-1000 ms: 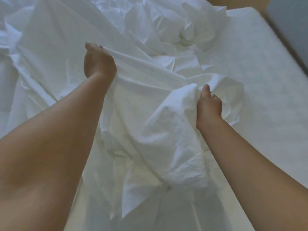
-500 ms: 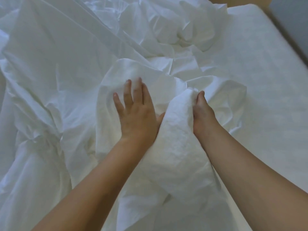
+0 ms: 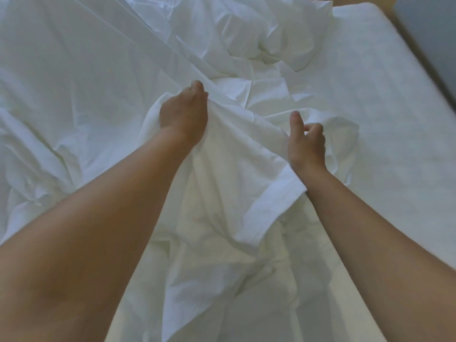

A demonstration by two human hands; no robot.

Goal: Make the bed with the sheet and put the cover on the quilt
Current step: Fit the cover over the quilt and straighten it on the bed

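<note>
Evidently limp cloth (image 3: pixel 234 183) is being pinched by left hand (image 3: pixel 183 114); graspable hem (image 3: pixel 278 191) is being left beside right hand's (image 3: pixel 306 144) slack fingers (image 3: pixel 295 122).

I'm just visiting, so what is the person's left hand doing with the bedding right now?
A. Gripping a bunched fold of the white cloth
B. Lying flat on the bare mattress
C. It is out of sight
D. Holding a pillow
A: the left hand has its fingers curled round a bunched fold of the white cloth, which drapes down from that grip.
</note>
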